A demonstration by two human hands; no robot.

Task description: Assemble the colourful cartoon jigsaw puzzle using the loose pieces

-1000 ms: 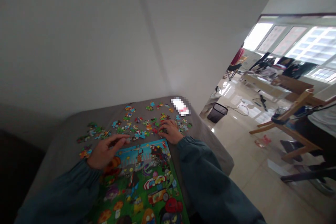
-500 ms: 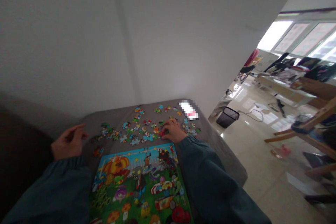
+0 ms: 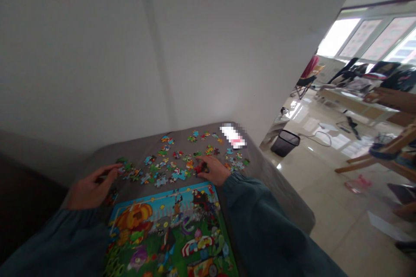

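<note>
Since half a second ago, the left hand (image 3: 89,188) has slid right toward the loose pieces (image 3: 156,172) at mid-frame, fingers half-curled, empty. Right hand (image 3: 212,169) pinches a red piece (image 3: 199,168) above the picture board (image 3: 156,229); lift it cleanly, not dragging neighbours.

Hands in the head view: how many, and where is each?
2. The left hand reaches to loose puzzle pieces at the table's left side; the right hand rests on pieces above the picture board. No others show.
</note>
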